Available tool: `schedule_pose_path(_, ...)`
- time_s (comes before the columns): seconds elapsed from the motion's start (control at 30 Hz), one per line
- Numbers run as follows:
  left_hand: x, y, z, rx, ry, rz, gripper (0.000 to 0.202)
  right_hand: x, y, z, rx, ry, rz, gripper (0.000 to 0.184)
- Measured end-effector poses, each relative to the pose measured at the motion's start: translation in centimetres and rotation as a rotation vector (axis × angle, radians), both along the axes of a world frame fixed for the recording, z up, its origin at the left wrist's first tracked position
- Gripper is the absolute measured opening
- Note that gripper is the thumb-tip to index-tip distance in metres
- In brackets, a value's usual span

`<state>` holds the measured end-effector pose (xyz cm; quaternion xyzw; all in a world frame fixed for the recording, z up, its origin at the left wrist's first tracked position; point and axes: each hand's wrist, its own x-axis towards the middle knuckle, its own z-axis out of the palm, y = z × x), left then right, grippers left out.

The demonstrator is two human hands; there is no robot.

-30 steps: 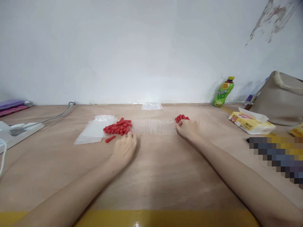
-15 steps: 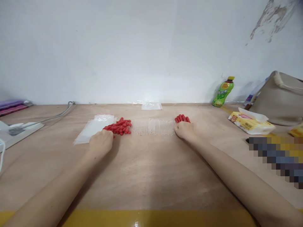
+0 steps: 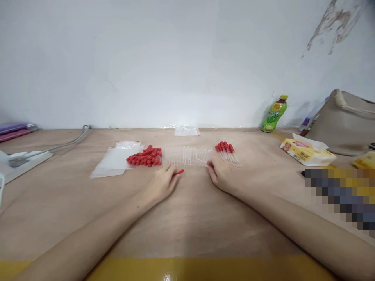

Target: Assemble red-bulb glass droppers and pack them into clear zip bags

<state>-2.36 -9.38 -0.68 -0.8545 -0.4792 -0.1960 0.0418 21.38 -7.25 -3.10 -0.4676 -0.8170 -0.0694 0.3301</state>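
Left hand (image 3: 162, 181) is pinching a red bulb (image 3: 181, 171), its free end pointing right and slightly away; right hand (image 3: 223, 174) is pinching a clear tube (image 3: 200, 162), tip slanting left, away. Bulb is sitting left and nearside of tube, apart.

Both hands (image 3: 161, 181) (image 3: 221, 174) in pinch grips

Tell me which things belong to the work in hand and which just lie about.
Likely in use:
red piece in left hand
clear tube in right hand
red pile
tube row
red-tipped tubes
perhaps white packets

Likely lying about:
bottle
tissues
bag
power strip
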Motion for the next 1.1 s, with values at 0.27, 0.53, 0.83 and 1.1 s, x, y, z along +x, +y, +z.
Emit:
schedule_pose_path(0.27, 1.4, 1.0, -1.2, -0.169, -0.409, -0.198, 0.019, -0.1, -1.5, -0.3, 0.024, 0.132, 0.208, 0.022)
schedule_pose_path(0.53, 1.4, 0.8, -0.7, -0.253, -0.448, -0.191, 0.019, -0.7, -1.8, -0.2, -0.040, 0.052, 0.274, 0.023)
schedule_pose_path(0.83, 1.4, 1.4, -1.5, -0.421, -0.592, -0.221, 0.022, -0.8, -1.6, -0.5, -0.045, 0.043, 0.327, 0.020)
schedule_pose_path(1.1, 1.3, 1.8, -1.6, -0.534, -0.750, -0.264, 0.022, -1.4, -1.9, 0.0, -0.130, 0.077, 0.354, 0.016)
